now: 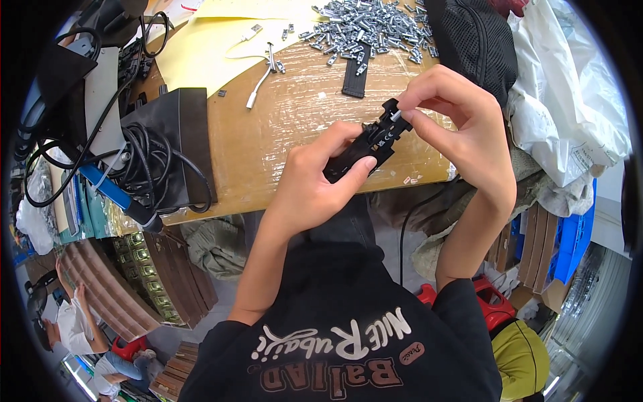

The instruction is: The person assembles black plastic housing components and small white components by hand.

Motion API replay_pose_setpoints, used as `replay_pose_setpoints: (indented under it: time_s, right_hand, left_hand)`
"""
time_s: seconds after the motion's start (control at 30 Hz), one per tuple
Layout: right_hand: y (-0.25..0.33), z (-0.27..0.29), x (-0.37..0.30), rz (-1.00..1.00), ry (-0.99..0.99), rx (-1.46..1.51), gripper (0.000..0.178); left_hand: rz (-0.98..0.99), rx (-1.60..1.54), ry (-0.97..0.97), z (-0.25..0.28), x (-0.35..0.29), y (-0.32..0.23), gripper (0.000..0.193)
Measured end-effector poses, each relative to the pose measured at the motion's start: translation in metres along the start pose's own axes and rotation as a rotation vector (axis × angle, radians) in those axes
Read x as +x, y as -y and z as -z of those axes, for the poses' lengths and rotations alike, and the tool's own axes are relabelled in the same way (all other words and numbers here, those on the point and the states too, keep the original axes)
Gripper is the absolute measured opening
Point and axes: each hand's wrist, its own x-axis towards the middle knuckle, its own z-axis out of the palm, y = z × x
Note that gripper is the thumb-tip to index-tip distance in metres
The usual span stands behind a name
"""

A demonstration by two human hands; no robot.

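Note:
My left hand (315, 177) is closed around a black plastic device casing (383, 139), with the thumb along its near side and the fingers behind it. The casing is held tilted above the front of the table, its far end pointing up and right. At that end, my right hand (469, 124) pinches a small silvery part (396, 116) between thumb and forefinger, against the casing. The fingertips partly cover this part. Beyond both hands lies a heap of small metal parts (375, 28), and a flat black strip (354, 79) extends from it toward me.
A short white cable (258, 88) lies on the wrapped tabletop beside yellow paper (194, 57). Coiled black cables (144, 161) and a black box crowd the left. A black mesh bag (472, 40) and a white plastic bag (566, 94) stand at right. Other people sit at far lower left.

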Motion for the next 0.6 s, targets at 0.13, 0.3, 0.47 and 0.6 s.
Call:
replay_pose_setpoints:
  time_s: [0.13, 0.3, 0.47, 0.6]
  right_hand:
    - [-0.0006, -0.0033, -0.0007, 0.028, -0.078, 0.057, 0.008]
    - [-0.0018, -0.0056, 0.0012, 0.052, -0.087, 0.028, 0.009]
    - [-0.0002, -0.0083, 0.0032, 0.045, -0.090, -0.043, 0.008]
    - [0.0006, -0.0095, 0.0018, 0.027, -0.112, -0.056, 0.009]
  left_hand:
    - [-0.041, 0.007, 0.015, 0.0015, -0.0005, 0.0037, 0.024]
    - [-0.052, 0.004, -0.019, 0.0002, -0.0005, 0.0041, 0.024]
    - [0.009, 0.026, -0.007, 0.0022, 0.0001, -0.0006, 0.023]
    - [0.004, 0.072, -0.009, 0.0030, 0.0002, -0.0030, 0.023]
